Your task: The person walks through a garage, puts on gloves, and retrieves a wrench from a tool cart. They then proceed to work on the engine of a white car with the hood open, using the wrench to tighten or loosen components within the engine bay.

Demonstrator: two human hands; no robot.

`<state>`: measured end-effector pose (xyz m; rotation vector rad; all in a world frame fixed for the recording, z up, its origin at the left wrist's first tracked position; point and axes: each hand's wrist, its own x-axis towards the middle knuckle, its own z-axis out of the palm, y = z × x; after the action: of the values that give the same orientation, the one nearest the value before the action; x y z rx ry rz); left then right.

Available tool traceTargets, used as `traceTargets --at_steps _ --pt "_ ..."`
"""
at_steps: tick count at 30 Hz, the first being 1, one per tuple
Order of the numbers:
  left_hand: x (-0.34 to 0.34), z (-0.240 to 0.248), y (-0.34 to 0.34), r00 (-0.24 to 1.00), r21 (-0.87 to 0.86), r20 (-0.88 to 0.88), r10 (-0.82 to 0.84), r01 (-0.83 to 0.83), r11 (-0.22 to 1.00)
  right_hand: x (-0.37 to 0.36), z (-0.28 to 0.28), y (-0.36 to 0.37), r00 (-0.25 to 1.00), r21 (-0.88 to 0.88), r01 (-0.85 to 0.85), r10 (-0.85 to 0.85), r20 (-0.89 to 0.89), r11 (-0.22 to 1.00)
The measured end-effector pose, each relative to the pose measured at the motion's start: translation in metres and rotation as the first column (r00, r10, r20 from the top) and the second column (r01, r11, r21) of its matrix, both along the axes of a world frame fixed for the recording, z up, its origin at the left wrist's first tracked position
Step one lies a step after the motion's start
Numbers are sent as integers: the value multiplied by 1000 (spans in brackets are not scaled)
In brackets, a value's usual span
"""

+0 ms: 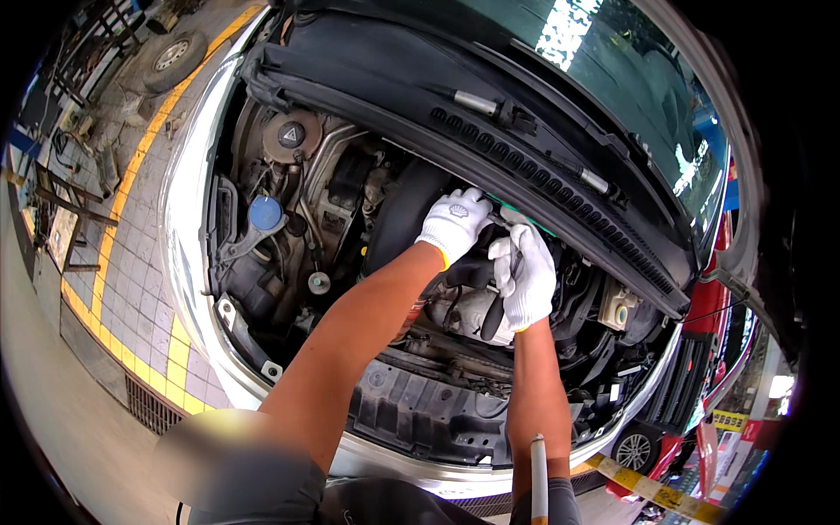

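1. Seen from above: open engine bay [289, 262] of a silver car, hood raised, windshield [630, 79] and wipers at upper right.
2. Two bare forearms reaching in from the lower edge, both hands in white gloves, meeting near the back of the bay below the cowl.
3. Left hand [453, 223]: fingers curled together, pressed down on a black duct [398, 214] at the rear of the engine. Gripping it or merely bearing on it — cannot tell, palm hidden.
4. Right hand [525, 276]: closed around a dark tool handle [493, 319]. Long axis of the handle nearly upright, slanting slightly; lower end poking out beneath the glove, upper end hidden inside the fist.
5. Key relation: worked spot between the two hands, just beside the right hand's fingers and just right of the left hand. Right hand nearer to it, the tool running up toward the gap under the cowl. Exact part under the tool hidden by gloves.
6. Silver metal housing [468, 315] directly below both hands.
7. Further left in the bay: blue cap [265, 213] and a grey round reservoir cap [291, 134], well apart from the hands.
8. Outside the car: tiled floor with yellow line [114, 227], a loose tyre [175, 57] at upper left, red car [709, 306] at right.
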<state>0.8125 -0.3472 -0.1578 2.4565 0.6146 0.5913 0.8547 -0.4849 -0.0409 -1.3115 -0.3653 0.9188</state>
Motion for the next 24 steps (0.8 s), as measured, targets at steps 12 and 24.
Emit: traceTargets --at_steps 12,24 --pt "16 -33 18 991 77 -129 -31 42 996 -78 -28 -148 966 141 118 -81 -246 983" --pt "-22 22 9 965 142 118 -234 217 966 -72 -52 -161 885 11 127 -108 -454 992"
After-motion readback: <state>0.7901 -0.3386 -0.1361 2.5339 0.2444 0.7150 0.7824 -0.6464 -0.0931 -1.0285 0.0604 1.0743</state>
